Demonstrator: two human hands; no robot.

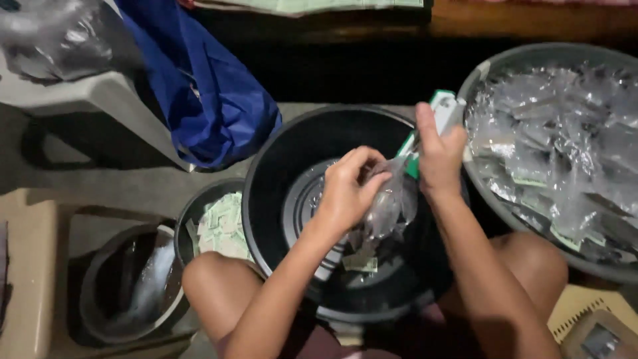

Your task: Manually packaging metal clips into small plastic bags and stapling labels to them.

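My left hand point(347, 189) grips the top of a small clear plastic packet point(389, 209) over a large black bucket point(279, 166). My right hand point(438, 156) holds a green and white handled tool point(442, 110) at the packet's upper edge. The packet hangs down between both hands. A few small paper pieces point(361, 263) lie at the bucket's bottom. My knees frame the bucket on both sides.
A grey basin point(485, 73) at right is heaped with several clear plastic packets point(565, 146). A small dark tub holding green-white paper slips point(222, 226) sits left of the bucket. Another dark pail point(100, 292) stands inside a beige crate at lower left. A blue bag point(212, 100) lies behind.
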